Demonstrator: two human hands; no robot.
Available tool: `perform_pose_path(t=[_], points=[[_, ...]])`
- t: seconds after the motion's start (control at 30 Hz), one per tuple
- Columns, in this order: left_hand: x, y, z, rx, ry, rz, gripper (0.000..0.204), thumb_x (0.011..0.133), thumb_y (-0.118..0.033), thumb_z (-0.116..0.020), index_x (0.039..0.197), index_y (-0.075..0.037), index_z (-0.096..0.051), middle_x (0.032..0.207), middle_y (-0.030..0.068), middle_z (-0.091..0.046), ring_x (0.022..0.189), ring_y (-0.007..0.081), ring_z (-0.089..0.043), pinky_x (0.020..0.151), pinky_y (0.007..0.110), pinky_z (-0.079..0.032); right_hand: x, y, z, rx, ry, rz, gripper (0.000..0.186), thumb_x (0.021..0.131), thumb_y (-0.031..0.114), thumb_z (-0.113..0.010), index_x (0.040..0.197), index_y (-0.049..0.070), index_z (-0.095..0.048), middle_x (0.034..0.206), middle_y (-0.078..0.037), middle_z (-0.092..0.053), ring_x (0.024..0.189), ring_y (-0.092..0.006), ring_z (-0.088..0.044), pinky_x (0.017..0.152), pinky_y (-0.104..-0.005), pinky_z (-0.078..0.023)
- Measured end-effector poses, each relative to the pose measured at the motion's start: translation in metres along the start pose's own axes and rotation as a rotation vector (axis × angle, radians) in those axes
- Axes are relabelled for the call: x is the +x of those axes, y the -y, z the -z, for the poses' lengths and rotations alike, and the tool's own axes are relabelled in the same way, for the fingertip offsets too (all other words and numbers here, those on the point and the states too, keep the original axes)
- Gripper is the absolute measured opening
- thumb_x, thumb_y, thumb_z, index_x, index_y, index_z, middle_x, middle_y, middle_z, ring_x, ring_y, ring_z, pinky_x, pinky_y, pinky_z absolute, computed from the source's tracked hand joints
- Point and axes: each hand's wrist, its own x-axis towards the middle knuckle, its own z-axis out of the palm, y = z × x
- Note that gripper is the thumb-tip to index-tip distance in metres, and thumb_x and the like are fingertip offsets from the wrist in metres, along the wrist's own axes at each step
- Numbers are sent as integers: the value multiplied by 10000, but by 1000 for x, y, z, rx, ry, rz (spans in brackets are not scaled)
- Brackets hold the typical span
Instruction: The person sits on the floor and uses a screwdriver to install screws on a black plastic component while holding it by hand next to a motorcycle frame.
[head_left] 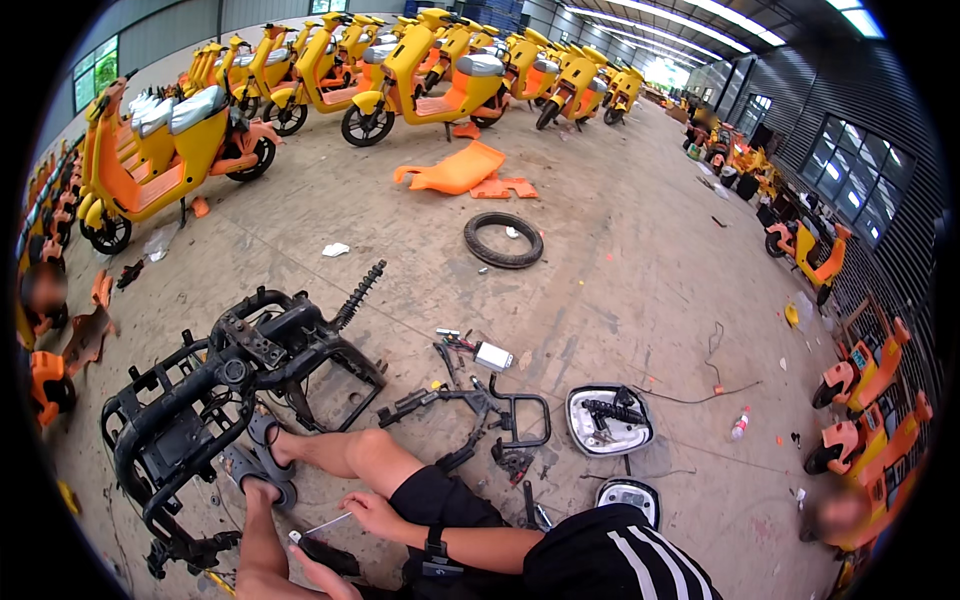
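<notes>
Low in the head view, my right hand (pixel 372 517) is closed in a pinch on a thin pale rod (pixel 325 526). That rod slants down to the left, toward my left hand (pixel 318 573). My left hand is closed near a dark elongated piece (pixel 330 556), whose kind I cannot make out; its fingers are partly hidden. Both hands are close together over my lap. A bare black scooter frame (pixel 240 370) with a coil shock absorber (pixel 362 292) lies just beyond my legs, on the left.
Black metal brackets (pixel 470 405), a silver controller box (pixel 493 356), white-rimmed shells (pixel 610 420) and a loose tyre (pixel 503 240) lie on the concrete floor. An orange body panel (pixel 455 172) is farther off. Yellow scooters (pixel 430 80) stand in rows behind. Other people are at the sides.
</notes>
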Motion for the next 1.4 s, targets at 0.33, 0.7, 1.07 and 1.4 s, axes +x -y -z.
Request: perform_pose_path(t=[0.33,0.7,1.07,1.4], points=[[6,24,-11,-133,83,66,495,1040,-414,-389,1300,-7,-498,1166,90,-557,1022,207,-545,911,324,-464,5,-15,18,-21,-23,54,216,967,185,-521,1005,26,-661,680,-8,-553,576,-69,-477,509,-269,-379],[16,27,-4,-184,26,144,508,1006,-421,-457,976,25,-698,820,83,-691,732,125,-610,682,265,-473,-3,6,17,115,-45,-68,151,985,180,-513,1055,97,-618,607,94,-352,477,-17,-303,403,-205,-238],[7,17,4,-500,18,173,522,1005,-438,-411,991,24,-654,881,117,-700,784,173,-650,732,283,-507,-9,27,11,191,-60,-132,150,970,114,-472,1040,61,-595,603,80,-357,458,-23,-306,407,-208,-245],[13,26,0,-453,4,92,486,1016,-428,-416,1133,-1,-615,857,83,-656,782,178,-639,717,289,-501,-8,-2,9,-6,-63,71,195,980,159,-513,1061,63,-662,634,76,-426,555,-25,-384,490,-203,-302]])
